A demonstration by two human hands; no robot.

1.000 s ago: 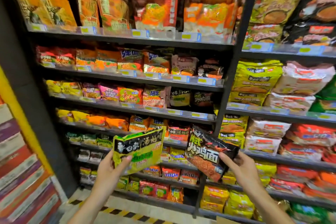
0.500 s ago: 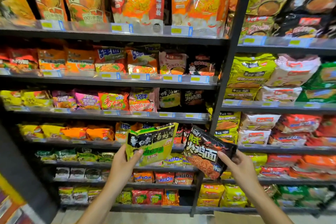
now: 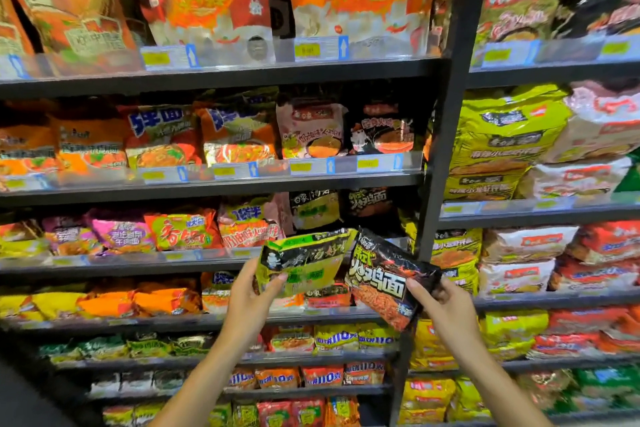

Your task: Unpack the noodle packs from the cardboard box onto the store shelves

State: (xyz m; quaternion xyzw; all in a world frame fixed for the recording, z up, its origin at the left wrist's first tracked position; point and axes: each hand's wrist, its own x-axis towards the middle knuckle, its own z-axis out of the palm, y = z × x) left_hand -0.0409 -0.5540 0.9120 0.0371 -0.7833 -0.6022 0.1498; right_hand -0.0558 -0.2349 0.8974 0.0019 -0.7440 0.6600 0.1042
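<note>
Black 火鸡面 pack (image 3: 384,282) in right hand (image 3: 446,312), yellow-green pack (image 3: 304,262) in left hand (image 3: 247,302)

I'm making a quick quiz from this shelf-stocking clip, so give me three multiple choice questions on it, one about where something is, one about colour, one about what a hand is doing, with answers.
1. Where do the matching packs sit on the shelf?
A. directly above the two held packs
B. on the top shelf
C. in the right-hand bay

2. What colour is the pack in the left hand?
A. pink
B. yellow-green with a black band
C. plain white

3. What is the right hand doing?
A. hanging idle
B. resting flat on a shelf
C. gripping the black noodle pack

Answers:
1 A, the shelved green pack and shelved black pack stand just above them.
2 B, the yellow-green pack shows it.
3 C, fingers curl round its edge.
</note>
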